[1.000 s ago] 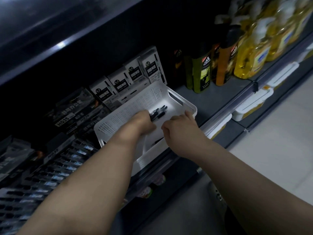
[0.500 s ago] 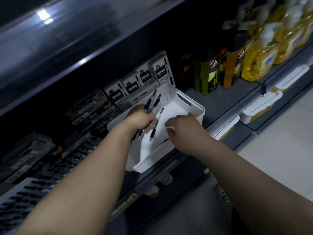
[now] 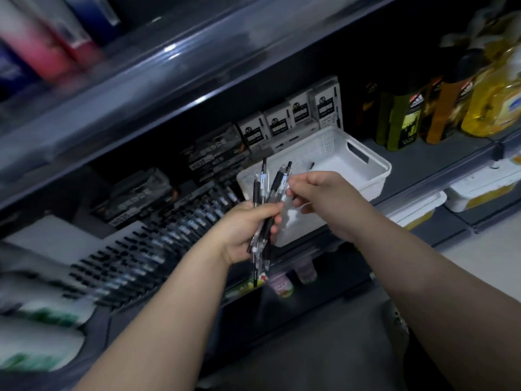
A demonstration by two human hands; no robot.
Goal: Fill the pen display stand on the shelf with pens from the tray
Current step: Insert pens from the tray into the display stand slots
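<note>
Your left hand [image 3: 245,232] is curled round a bundle of pens [image 3: 263,176]. It grips them near the middle, so they stand roughly upright, with their tops fanned out above your fingers and their lower ends hanging below your palm. Your right hand [image 3: 324,201], just to the right of it, pinches the upper part of 1 of those pens between thumb and forefinger, with the other fingers curled loosely beneath. Both hands are raised in front of the shelf edge and touch only the pens. Directly beyond your right hand the white perforated tray [image 3: 375,176] sits on the grey shelf [image 3: 423,162]. A small dark item lies inside it, too small to identify. Left of your left hand the pen display stand [image 3: 158,249] slopes along the same shelf, with rows of dark pens lying side by side in it. Its far-left end is too blurred to read. Beyond the tray, 4 pale boxes [image 3: 282,122] stand in a row against the dark back of the shelf. Further right of your right hand stand dark and orange bottles [image 3: 403,125], then yellow pump bottles [image 3: 490,105].
</note>
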